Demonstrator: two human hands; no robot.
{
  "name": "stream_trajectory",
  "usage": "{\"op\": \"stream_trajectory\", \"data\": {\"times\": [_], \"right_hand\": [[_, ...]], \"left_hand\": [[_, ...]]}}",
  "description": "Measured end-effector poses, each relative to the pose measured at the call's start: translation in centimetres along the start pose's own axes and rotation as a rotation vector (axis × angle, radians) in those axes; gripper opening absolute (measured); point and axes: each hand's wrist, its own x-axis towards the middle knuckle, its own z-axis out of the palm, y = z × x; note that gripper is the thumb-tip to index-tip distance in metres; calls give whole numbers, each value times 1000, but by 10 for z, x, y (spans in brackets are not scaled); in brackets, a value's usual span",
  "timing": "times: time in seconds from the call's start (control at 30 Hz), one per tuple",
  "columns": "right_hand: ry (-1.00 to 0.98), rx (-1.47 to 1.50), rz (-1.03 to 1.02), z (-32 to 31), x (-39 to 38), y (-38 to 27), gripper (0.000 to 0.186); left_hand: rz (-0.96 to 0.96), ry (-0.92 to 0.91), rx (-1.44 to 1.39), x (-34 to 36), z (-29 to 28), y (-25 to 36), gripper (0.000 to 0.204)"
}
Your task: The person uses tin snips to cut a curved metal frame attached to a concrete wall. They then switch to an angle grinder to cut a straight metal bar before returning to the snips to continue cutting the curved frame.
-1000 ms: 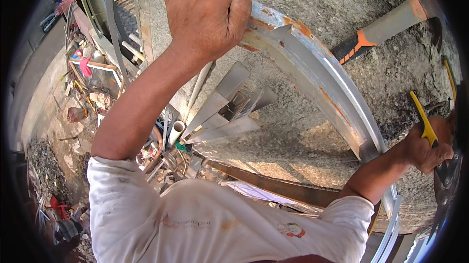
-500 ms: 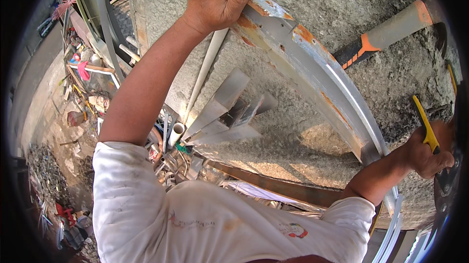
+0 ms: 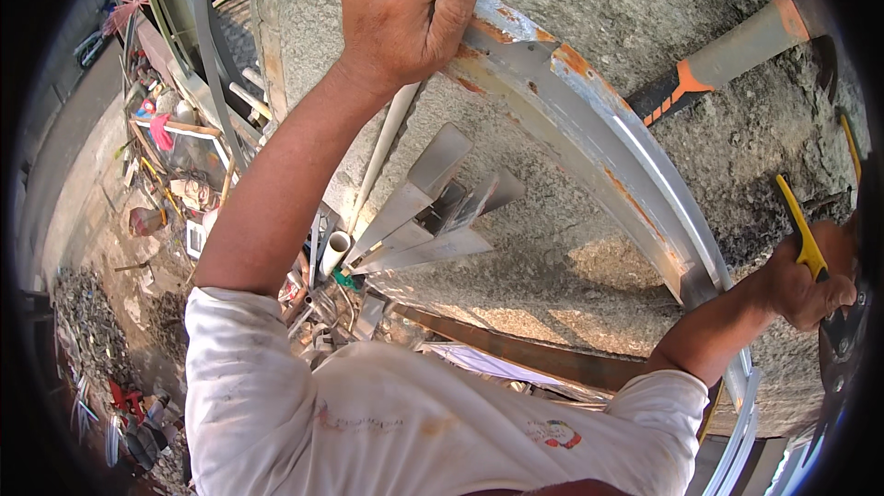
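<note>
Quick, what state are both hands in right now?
Left hand: closed on the end of the rust-spotted metal channel.
Right hand: closed, holding a yellow-handled tool.

1. The left grip (image 3: 401, 12) has moved right compared with a second ago; half a second ago it was higher, and it has since dropped partway back.
2. Its fingers, partly cut off by the upper edge half a second ago, now show more fully.
3. The upper flange of the metal channel (image 3: 599, 114) looked nearly continuous a second ago; now a notch parts the end piece from the rest, exposing a rusty cut edge.
4. The left forearm (image 3: 285, 174) has shifted right, so a white rectangular frame (image 3: 195, 240) shows more fully beside it.
5. The left sleeve (image 3: 241, 339) has followed, also moving right.
</note>
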Motion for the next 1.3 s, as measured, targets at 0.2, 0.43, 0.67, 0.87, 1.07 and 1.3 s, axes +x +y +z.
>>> {"op": "stream_trajectory", "data": {"times": [0.2, 0.43, 0.67, 0.87, 1.07, 1.3], "right_hand": [[-145, -61, 76, -15, 16, -22, 79], [-140, 37, 93, -25, 18, -29, 55], [-39, -44, 24, 5, -14, 1, 73], [4, -15, 47, 12, -13, -6, 71], [6, -8, 24, 6, -14, 4, 69], [56, 31, 27, 20, -13, 7, 67]], "left_hand": [[-24, -4, -45, 6, 11, -6, 28], [-239, -374, 271, 7, -81, 86, 39], [-45, -26, 175, -11, -16, 26, 35], [-8, 23, -176, 7, 15, -6, 32], [-222, -214, 222, -4, -51, 71, 30], [-54, -15, 238, -12, -31, 43, 34]]}}
